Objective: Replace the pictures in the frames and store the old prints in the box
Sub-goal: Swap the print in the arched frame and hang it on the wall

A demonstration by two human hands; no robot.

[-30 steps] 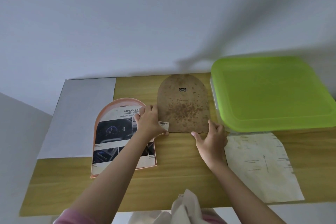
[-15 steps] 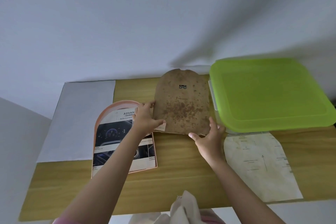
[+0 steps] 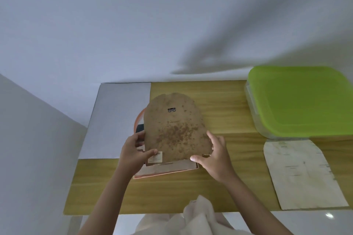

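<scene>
Wooden table [image 3: 225, 112]: grey sheet [image 3: 118, 120], frame [image 3: 168, 170], lidded box [image 3: 298, 101], old print [image 3: 301, 173].

In front of me a pale wooden worktop with a light grain [image 3: 219, 192] stands pushed against a plain white wall [image 3: 133, 25], and a second white wall [image 3: 28, 139] closes in on my left to make a corner. Soft dark shadows [image 3: 219, 59] streak across the far wall above the worktop, and a glossy pale floor [image 3: 324, 221] shows below its near edge, catching a small bright glint.
</scene>
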